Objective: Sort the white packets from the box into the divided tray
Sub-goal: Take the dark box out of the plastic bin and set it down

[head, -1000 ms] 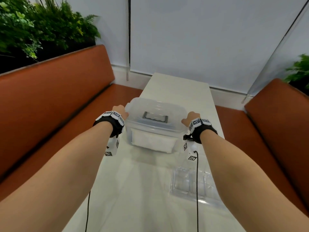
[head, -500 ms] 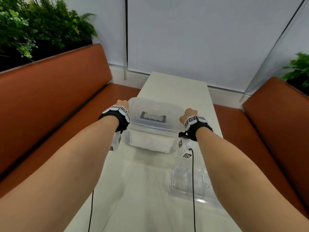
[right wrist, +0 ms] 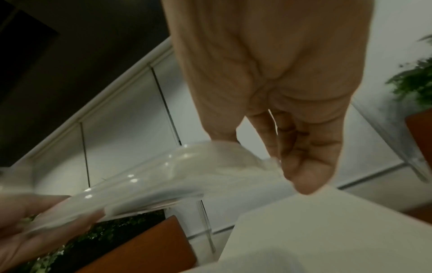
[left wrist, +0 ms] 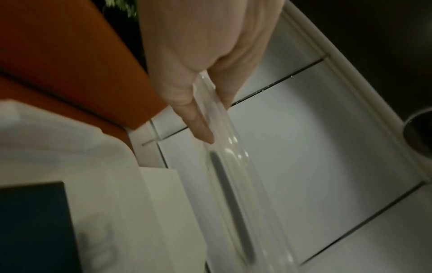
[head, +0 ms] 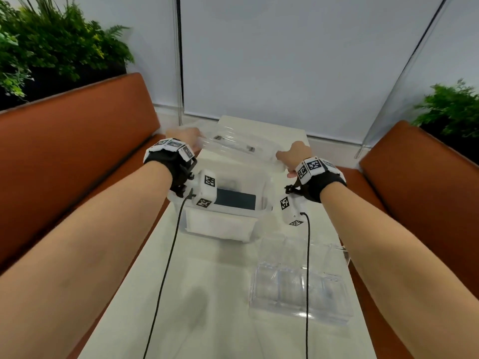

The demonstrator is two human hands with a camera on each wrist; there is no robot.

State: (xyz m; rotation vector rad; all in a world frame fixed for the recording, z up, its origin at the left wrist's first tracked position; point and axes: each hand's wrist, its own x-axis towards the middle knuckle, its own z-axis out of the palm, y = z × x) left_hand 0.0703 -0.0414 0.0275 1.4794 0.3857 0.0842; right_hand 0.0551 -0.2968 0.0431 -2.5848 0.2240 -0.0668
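A clear plastic box (head: 220, 221) stands mid-table with white packets (head: 220, 225) showing through its front wall and a dark flat item (head: 236, 199) on top of them. Its clear lid (head: 236, 145) is off the box, held in the air above and behind it. My left hand (head: 185, 138) grips the lid's left edge; in the left wrist view the fingers (left wrist: 201, 127) pinch that lid (left wrist: 233, 175). My right hand (head: 294, 156) grips the right edge, thumb and fingers (right wrist: 304, 166) around the lid (right wrist: 151, 184). The clear divided tray (head: 300, 288) lies near right.
The white table (head: 194, 294) is narrow, with orange benches on the left (head: 64, 156) and right (head: 420, 182). Green plants (head: 51, 47) stand behind both benches. Black cables (head: 166, 268) trail from both wrists over the table.
Both hands have lifted the lid off the box and raised it up and away from me. The box's inside now shows, and the view has tilted down.
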